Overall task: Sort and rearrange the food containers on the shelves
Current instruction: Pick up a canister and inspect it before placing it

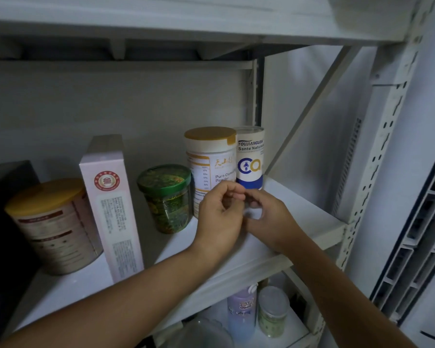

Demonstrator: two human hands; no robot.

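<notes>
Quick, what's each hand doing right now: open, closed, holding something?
Left hand: fingers curled, meeting the other hand; cannot tell if it holds anything.
Right hand: fingers curled too; cannot tell either.

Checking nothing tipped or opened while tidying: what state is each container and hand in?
Gold-lidded tin: upright, lid on.
Pink box: upright.
Green-lidded jar: upright, lid on.
White tub: upright, lid on.
Blue-and-white canister: upright.
Left hand: fingers curled, grip unclear.
Right hand: fingers curled, grip unclear.
</notes>
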